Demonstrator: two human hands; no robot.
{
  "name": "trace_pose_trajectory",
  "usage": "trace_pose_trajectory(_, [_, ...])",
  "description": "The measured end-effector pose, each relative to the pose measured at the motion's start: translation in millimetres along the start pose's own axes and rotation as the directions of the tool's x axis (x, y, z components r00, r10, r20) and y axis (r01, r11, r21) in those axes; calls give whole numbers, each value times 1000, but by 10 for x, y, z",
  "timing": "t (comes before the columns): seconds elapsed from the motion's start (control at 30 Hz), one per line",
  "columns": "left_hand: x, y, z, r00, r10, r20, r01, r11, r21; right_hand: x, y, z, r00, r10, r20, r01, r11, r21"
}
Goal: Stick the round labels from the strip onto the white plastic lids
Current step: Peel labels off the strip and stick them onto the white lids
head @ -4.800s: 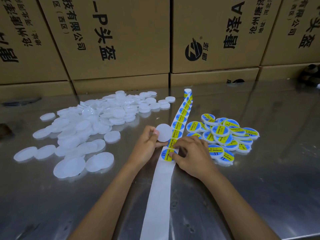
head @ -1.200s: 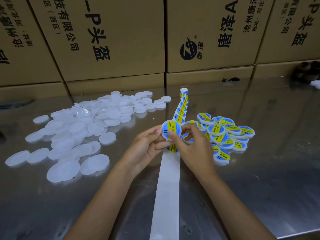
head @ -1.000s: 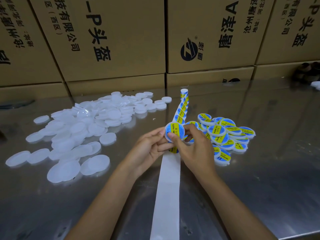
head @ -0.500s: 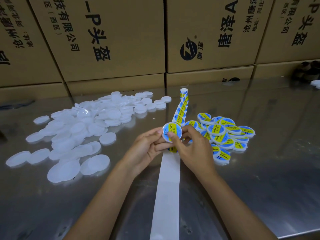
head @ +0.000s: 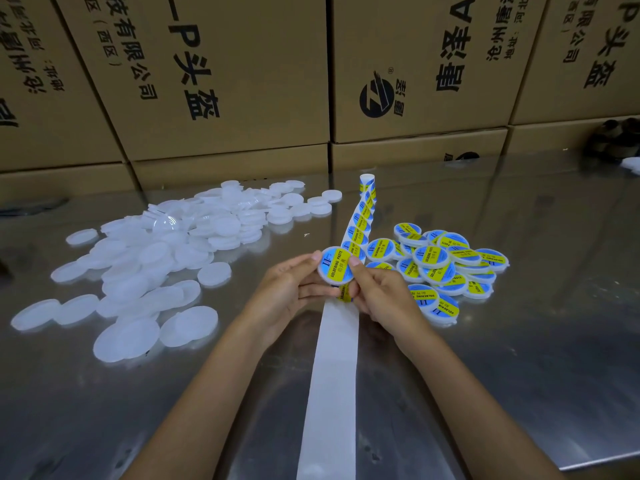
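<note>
At frame centre, our left hand (head: 289, 289) and right hand (head: 382, 299) pinch a round white plastic lid with a blue-yellow label (head: 335, 266) between fingertips.

You lifted your right hand (head: 384, 299) off the strip (head: 334, 375), peeled a label (head: 335, 266) away and brought it up to the lid (head: 336, 267) in your left hand (head: 291, 289). That bare white face turned blue and yellow, and both thumbs came onto it, pressing.
</note>
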State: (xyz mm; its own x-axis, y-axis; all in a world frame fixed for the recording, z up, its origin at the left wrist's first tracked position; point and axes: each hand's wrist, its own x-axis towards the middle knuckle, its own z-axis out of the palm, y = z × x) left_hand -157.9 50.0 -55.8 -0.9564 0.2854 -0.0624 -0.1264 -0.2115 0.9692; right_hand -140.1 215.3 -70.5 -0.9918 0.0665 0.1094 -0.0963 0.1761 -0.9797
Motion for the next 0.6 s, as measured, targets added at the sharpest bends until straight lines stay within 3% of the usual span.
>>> trace_pose_trajectory(0.23, [31,-20,-6,997,37,-63,-34,998,52,-46,-39,7,998,-25,51,24,1000,10])
trace_pose_trajectory(0.33, [20,-15,-6,993,79,-91,-66,988,138,-51,-59,-5,999,31,-41,-29,998,61])
trace_pose_trajectory(0.43, [15,-13,-12,974,131,-183,-91,973,212,1,-58,-111,965,203,-167,-144,940,310])
trace_pose_trajectory(0.53, [47,-48,-44,927,223,-303,-115,935,336,47,-52,-220,933,329,-148,-187,793,580])
trace_pose_trajectory(0.6, [66,-65,-93,889,297,-348,-101,869,484,57,-50,-248,925,360,-122,-193,723,663])
